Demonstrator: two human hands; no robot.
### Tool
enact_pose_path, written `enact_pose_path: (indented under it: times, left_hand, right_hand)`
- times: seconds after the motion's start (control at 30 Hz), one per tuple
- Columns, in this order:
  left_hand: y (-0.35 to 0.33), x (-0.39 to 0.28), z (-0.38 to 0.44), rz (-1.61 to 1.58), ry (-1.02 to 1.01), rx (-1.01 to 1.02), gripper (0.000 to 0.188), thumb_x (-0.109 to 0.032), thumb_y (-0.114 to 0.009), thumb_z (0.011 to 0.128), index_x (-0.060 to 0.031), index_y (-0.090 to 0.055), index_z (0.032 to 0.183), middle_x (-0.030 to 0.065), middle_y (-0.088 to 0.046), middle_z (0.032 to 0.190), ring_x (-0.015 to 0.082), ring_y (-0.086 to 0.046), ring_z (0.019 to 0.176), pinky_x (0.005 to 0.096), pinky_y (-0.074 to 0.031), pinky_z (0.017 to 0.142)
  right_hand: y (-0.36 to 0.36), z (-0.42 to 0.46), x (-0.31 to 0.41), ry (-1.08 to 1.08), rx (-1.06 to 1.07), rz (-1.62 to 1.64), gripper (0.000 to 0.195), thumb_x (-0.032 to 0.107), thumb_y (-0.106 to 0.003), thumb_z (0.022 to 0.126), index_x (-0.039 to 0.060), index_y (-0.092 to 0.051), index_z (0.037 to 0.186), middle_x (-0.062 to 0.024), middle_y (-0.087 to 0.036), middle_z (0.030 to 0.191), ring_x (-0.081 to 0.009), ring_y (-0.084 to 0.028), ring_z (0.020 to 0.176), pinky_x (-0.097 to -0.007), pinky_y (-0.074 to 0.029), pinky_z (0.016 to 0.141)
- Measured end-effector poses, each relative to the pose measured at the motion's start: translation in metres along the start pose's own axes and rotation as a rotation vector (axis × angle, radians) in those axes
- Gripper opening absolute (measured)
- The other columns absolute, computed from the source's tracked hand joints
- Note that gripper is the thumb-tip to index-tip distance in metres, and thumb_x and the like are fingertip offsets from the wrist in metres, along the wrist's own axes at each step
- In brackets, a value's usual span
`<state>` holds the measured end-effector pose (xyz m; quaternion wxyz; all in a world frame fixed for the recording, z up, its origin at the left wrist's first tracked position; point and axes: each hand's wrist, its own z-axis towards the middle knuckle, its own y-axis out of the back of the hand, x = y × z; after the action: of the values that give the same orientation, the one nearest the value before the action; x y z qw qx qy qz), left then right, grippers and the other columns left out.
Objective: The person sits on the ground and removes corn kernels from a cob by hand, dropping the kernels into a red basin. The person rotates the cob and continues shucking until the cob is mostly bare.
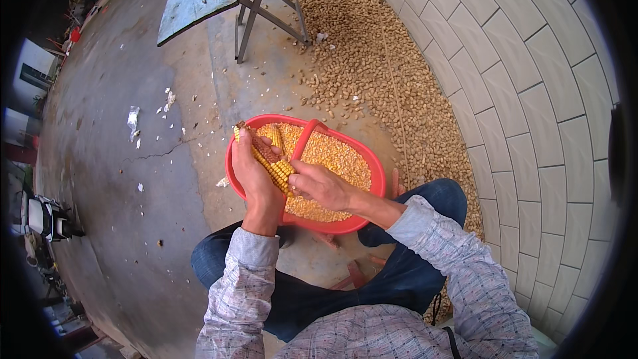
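Note:
My left hand (255,179) is wrapped around a partly shelled ear of corn (268,157), held at a slant over a red plastic basket (377,172). Bare reddish cob shows along its middle, while yellow kernels remain at the near end and along the sides. The fingers of my right hand (321,185) grip the near end of this ear; its fingertips are partly hidden. Loose corn kernels (341,159) fill much of the basket under its arched handle (302,143). Another yellow ear (273,134) lies on the kernels behind my left hand.
Peanuts in their shells (359,60) are spread along the tiled wall (523,109) on the right. A folding table (199,5) with a worn blue top stands ahead. Bare cobs (326,240) lie below the basket. Plastic scraps (133,122) litter the concrete floor (119,199).

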<state>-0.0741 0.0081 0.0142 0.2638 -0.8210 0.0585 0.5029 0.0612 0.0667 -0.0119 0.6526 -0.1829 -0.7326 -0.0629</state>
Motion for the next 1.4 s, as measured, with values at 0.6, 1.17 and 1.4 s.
enact_pose_path:
  times: [0.6, 1.17, 1.4]
  left_hand:
    - [0.001, 0.005, -0.001, -0.057, 0.019, 0.02, 0.036, -0.043, -0.047, 0.104, -0.0074, -0.054, 0.107, 0.007, -0.061, 0.087, 0.0184, -0.062, 0.074, 0.0341, -0.055, 0.062]
    - [0.0, 0.004, -0.003, -0.148, -0.039, 0.023, 0.038, -0.043, -0.044, 0.105, -0.0069, -0.054, 0.111, 0.008, -0.062, 0.088, 0.0194, -0.062, 0.073, 0.0338, -0.055, 0.061]
    - [0.001, 0.004, -0.003, -0.175, -0.031, 0.05, 0.038, -0.043, -0.044, 0.104, -0.0068, -0.054, 0.111, 0.0085, -0.062, 0.088, 0.02, -0.062, 0.072, 0.0336, -0.055, 0.061]
  right_hand:
    - [-0.001, 0.002, -0.005, -0.191, 0.03, 0.466, 0.046, 0.05, -0.041, 0.105, 0.0145, -0.049, 0.076, 0.0046, -0.039, 0.064, -0.0042, -0.031, 0.049, -0.0226, -0.022, 0.045]
    - [-0.002, 0.0, -0.011, -0.182, 0.137, 0.608, 0.035, 0.048, -0.049, 0.103, 0.0138, -0.049, 0.095, 0.0053, -0.038, 0.069, -0.0034, -0.03, 0.051, -0.0206, -0.023, 0.045]
    - [-0.006, -0.001, -0.011, -0.098, 0.125, 0.546, 0.035, 0.045, -0.05, 0.103, 0.0109, -0.052, 0.106, 0.0065, -0.038, 0.073, -0.0036, -0.032, 0.058, -0.0205, -0.027, 0.051]
